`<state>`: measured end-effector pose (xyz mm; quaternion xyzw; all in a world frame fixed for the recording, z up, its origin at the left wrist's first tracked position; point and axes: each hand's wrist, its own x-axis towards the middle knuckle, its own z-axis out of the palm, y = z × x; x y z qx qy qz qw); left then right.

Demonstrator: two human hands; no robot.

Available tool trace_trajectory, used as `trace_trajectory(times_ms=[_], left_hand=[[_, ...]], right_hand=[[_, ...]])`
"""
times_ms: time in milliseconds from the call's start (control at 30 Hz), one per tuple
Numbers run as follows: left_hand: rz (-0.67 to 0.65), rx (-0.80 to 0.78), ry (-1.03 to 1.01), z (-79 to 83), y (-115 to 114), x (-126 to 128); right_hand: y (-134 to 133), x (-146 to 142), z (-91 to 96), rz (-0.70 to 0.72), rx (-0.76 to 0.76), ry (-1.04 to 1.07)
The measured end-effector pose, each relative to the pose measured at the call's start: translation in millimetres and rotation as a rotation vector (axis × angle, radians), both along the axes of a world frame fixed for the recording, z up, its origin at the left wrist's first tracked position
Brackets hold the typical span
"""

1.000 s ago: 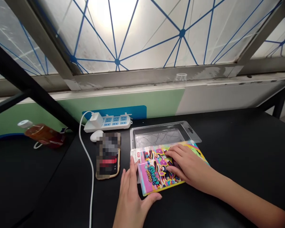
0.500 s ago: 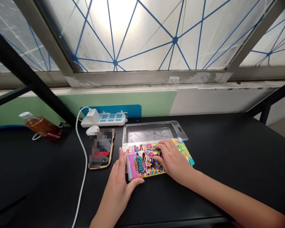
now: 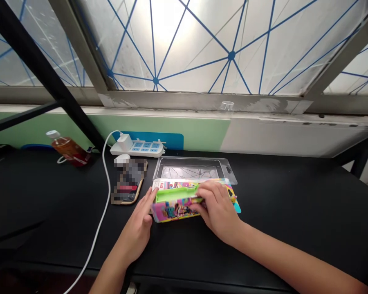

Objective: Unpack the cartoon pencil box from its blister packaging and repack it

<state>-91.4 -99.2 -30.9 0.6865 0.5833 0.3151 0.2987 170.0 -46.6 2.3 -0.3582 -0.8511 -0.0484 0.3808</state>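
Note:
A brightly printed pink and yellow cardboard box (image 3: 171,211) lies in front of a clear plastic blister tray (image 3: 191,171) on the black table (image 3: 263,228). A lime-green face (image 3: 178,193) shows along its upper side. My right hand (image 3: 217,209) grips the box from the right, its fingers over the green part. The fingertips of my left hand (image 3: 135,230) rest against the box's left end. A printed card strip (image 3: 178,185) lies behind the box, along the tray's near edge.
A phone with a blurred screen in a gold case (image 3: 129,181) lies left of the tray. Behind it are a small white object (image 3: 122,160) and a white power strip (image 3: 138,149) with a white cable (image 3: 102,208). A drink bottle (image 3: 69,149) lies further left.
The box has turned, so its lime-green face now shows instead of its flat pink front. My left hand has moved down and left, to the box's end. The view has tilted and shifted.

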Motion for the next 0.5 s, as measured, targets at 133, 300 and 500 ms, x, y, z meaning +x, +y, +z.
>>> trace_trajectory(times_ms=[133,300,500], left_hand=[[0.032,-0.069,-0.101,-0.9,-1,-9],[0.04,-0.128,0.002,1.1,0,-5],[-0.011,-0.117,0.083,-4.8,-5,-5]], right_hand=[[-35,15,16.7,0.145,0.042,-0.091],[-54,54,7.2,0.178,-0.128,-0.28],[-45,93,-34.6,-0.205,-0.399,-0.155]])
